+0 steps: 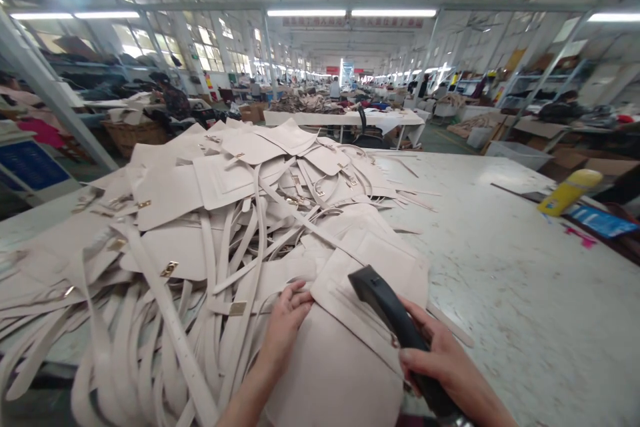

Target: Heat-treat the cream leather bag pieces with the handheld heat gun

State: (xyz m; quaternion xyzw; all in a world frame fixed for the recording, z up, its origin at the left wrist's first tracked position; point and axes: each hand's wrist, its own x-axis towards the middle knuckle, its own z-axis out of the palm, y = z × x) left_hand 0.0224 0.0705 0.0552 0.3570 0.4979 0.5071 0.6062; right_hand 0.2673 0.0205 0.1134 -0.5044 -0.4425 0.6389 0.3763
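Note:
Beneath my hands lies a beige leather-like bag piece with a flap, its smooth lower panel facing me. At its left edge, my left hand has its fingers bent and closed on the piece near the flap corner. My right hand is wrapped around a black handheld tool, with a curved body and a wide, blunt head. That head hangs over the flap, pointing up and left; I cannot tell if it touches. To the left spreads a large heap of similar beige pieces with long straps and gold-coloured metal fittings.
The pale worktable carries small scraps and marks on the right. A yellow bottle lies near its right edge beside a blue packet. Straps hang over the front left edge. Beyond are another loaded table, boxes and several people.

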